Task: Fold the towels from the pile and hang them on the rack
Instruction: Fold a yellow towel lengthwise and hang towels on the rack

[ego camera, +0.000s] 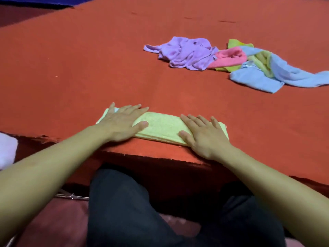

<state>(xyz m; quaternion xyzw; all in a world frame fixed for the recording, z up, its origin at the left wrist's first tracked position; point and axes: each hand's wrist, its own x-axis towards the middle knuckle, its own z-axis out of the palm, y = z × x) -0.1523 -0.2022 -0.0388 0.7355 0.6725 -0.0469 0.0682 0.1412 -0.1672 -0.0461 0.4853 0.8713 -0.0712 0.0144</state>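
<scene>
I am seeing a pale bundle of cloth [7, 150] lying at the far left edge, just off the red cloth-covered table [89, 68]. Moving right, my left hand [122, 122] is lying flat with its fingers spread, pressing down on the left end of the folded yellow-green towel [160, 125]. That towel is sitting as a long narrow strip near the near edge of the table, running left to right just in front of me. My right hand [204, 134] is pressing flat on the towel's right end, fingers straight and slightly fanned, thumb pointing toward the left hand. Neither hand is pinching anything. Farther off and to the right, the unfolded pile is resting on the table: a crumpled purple towel [187, 54] on its left, then a pink towel [229, 58] touching it, a yellow-green towel [261, 63] tangled beneath, and a light blue towel [258, 78] trailing off toward the right edge. Below the table edge, dark trousers [133, 211] are showing.
</scene>
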